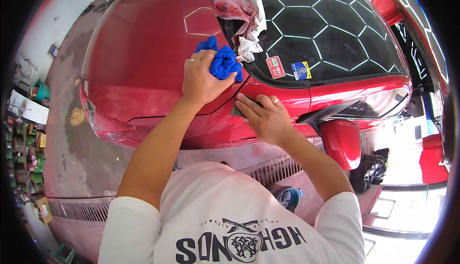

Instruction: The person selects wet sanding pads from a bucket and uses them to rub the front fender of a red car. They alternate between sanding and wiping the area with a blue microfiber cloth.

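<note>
My left hand (199, 79) grips a bunched blue cloth (223, 63) over the rear edge of the red car's hood (143, 67). Below and to its right, my right hand (268, 119) presses a thin dark grey sheet (235, 111), which looks like sandpaper, against the red fender near the windshield's corner. Most of the sheet lies hidden under my fingers. Crumpled paper and pinkish plastic masking (235, 0) run along the base of the windshield (326, 29), just beyond the cloth.
A red side mirror (341, 144) juts out beside my right forearm. Behind me on the floor stands a bucket (286, 197), near a drain grate (275, 170). Shelves with bottles and boxes (28, 154) line the far left. A black bag (371, 168) lies at the right.
</note>
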A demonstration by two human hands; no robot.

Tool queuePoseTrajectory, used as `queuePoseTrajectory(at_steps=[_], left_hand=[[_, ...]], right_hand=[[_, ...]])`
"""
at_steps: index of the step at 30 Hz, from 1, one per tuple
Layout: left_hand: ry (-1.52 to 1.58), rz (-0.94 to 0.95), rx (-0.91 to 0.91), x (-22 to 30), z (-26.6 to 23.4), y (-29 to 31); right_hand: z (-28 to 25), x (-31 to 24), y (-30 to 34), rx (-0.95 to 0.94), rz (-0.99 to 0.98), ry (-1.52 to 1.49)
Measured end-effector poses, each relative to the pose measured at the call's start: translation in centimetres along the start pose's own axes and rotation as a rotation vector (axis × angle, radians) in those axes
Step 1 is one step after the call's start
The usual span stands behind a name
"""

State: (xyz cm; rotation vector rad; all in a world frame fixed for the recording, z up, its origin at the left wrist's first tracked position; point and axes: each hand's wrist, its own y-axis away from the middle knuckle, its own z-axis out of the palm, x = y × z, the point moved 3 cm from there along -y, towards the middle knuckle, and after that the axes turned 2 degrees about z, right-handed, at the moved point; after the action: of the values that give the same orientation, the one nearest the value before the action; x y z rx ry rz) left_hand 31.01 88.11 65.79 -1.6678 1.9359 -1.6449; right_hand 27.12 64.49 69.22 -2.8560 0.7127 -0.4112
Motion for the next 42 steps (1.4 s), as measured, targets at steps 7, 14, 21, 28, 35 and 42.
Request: queuePoseTrajectory(at_steps=[7,14,21,28,35,42], left_hand=[[0.004,0.009,0.006,0.3,0.2,0.1],[-0.024,-0.015,-0.006,0.3,-0.5,-0.1],[-0.002,0.005,0.011,-0.1,0.1,-0.1],[0.002,0.008,0.008,-0.2,0.2,0.0],[-0.013,0.009,0.014,-0.2,-0.1,0.0],[-0.014,0.003,0.008,-0.2,-0.2,-0.1]], right_hand=[[0.2,-0.8,0.1,0.015,0.023,0.031],[-1.4,0.9,1.4,-0.012,0.036,0.071],[-0.2,-2.5,-0.8,-0.007,0.145,0.03],[-0.2,0.4,-1.7,-0.024,0.293,0.075],[-0.2,-1.2,-1.4,-0.063,0.227,0.133],[0.2,-3.2,-1.1,-0.023,0.246,0.072]])
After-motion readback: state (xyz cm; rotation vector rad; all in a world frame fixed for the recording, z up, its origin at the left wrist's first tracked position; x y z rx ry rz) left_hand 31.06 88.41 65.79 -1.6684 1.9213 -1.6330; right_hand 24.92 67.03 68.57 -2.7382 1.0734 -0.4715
